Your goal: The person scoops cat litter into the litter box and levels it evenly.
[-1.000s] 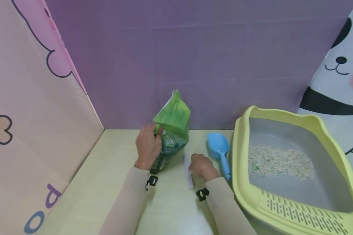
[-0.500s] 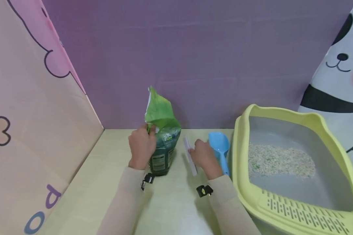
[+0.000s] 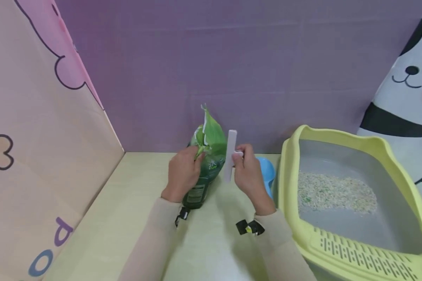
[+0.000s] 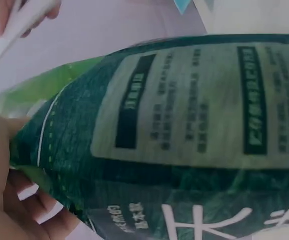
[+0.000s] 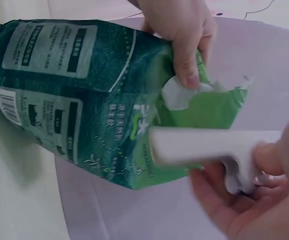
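A green litter bag [image 3: 205, 168] stands upright at the back of the table, its torn top edge rising to a point. My left hand [image 3: 183, 171] pinches the bag's top on its left side; in the left wrist view that hand [image 4: 14, 195] lies at the bag's neck. To the right of the bag, my right hand [image 3: 249, 169] holds a long white bag clip [image 3: 230, 152] raised upright, gripping a curved lever on its side. The right wrist view shows the clip [image 5: 199, 145] in front of the bag's green top; whether they touch, I cannot tell.
A blue scoop [image 3: 267, 171] lies behind my right hand, partly hidden by it. On the right stands a yellow litter box [image 3: 286, 187] with a grey inside and a patch of pale litter [image 3: 337, 193]. A purple backdrop [image 3: 183, 70] rises behind the table.
My right hand has lifted the white clip off the table and turned it upright beside the bag. The bag's top swung left, then back right, as my left hand kept hold of it.
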Demonstrator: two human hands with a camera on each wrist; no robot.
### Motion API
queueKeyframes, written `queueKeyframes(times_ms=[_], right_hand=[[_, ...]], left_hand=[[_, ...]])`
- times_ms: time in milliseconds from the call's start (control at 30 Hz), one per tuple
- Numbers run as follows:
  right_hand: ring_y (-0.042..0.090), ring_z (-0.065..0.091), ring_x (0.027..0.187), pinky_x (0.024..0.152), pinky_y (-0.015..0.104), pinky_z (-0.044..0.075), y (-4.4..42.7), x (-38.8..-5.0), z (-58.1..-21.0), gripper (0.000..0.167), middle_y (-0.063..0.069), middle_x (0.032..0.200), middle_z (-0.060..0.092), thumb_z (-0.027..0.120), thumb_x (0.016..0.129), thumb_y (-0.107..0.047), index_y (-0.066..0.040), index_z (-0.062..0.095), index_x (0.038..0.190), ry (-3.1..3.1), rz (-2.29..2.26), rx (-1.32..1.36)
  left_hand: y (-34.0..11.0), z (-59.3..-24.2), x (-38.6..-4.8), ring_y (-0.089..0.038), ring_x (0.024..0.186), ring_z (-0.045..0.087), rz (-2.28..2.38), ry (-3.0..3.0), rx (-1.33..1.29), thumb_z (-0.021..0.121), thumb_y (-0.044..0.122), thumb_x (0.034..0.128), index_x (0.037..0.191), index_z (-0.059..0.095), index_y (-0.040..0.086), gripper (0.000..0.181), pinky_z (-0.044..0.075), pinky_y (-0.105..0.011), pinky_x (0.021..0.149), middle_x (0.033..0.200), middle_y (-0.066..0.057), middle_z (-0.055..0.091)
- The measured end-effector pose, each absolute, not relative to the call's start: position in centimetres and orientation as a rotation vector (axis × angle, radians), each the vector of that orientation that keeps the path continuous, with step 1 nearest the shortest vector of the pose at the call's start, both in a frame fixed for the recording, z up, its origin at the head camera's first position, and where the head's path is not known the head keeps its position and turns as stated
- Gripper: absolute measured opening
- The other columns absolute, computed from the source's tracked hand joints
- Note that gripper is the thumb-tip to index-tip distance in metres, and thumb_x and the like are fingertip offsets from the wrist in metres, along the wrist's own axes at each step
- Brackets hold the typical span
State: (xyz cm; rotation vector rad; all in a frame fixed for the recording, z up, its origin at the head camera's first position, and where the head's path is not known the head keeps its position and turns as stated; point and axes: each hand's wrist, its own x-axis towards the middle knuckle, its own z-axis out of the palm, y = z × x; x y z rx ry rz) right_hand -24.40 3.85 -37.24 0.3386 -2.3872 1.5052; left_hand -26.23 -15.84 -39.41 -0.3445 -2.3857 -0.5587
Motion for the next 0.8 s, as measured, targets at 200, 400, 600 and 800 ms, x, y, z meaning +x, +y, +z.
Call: queueKeyframes(times_ms=[200, 400, 600, 800], right_hand=[[0.033, 0.062, 0.084, 0.071, 0.042, 0.053, 3.9, -24.7, -37.6, 0.021, 0.025, 0.106, 0.062, 0.044, 0.106, -0.018, -0.007, 0.047, 0.124, -2.314, 1.643, 0.324], [0.033, 0.065, 0.089, 0.075, 0.043, 0.056, 3.8, -25.0, -38.0, 0.049, 0.024, 0.114, 0.064, 0.060, 0.103, -0.035, -0.005, 0.050, 0.140, -2.377, 1.631, 0.224], [0.027, 0.067, 0.089, 0.081, 0.043, 0.057, 3.5, -25.8, -39.1, 0.047, 0.023, 0.113, 0.068, 0.053, 0.106, -0.038, -0.001, 0.062, 0.133, -2.465, 1.708, 0.083], [0.018, 0.065, 0.071, 0.061, 0.030, 0.056, 2.7, -26.3, -40.0, 0.037, 0.014, 0.091, 0.069, 0.058, 0.102, -0.040, -0.006, 0.070, 0.109, -2.526, 1.729, 0.150]], left_hand=[[-16.7, -38.4, -25.9, -0.019, 0.071, 0.058, -0.503, -2.478, -0.560, 0.060, 0.023, 0.1026, 0.089, 0.061, 0.013, 0.017, 0.052, -0.036, 0.063, 0.081, -0.001, 0.064], [-17.2, -37.5, -25.2, -0.019, 0.079, 0.063, -0.480, -2.499, -0.753, 0.063, 0.021, 0.1005, 0.096, 0.065, 0.011, 0.011, 0.056, -0.036, 0.072, 0.089, -0.001, 0.069], [-18.5, -37.2, -24.9, -0.016, 0.076, 0.060, -0.527, -2.521, -0.752, 0.064, 0.022, 0.1001, 0.092, 0.062, 0.012, 0.013, 0.054, -0.034, 0.070, 0.084, 0.000, 0.064], [-19.2, -37.7, -24.9, -0.022, 0.086, 0.067, -0.593, -2.512, -0.683, 0.062, 0.022, 0.1016, 0.102, 0.068, 0.010, 0.013, 0.057, -0.040, 0.077, 0.094, -0.005, 0.071]])
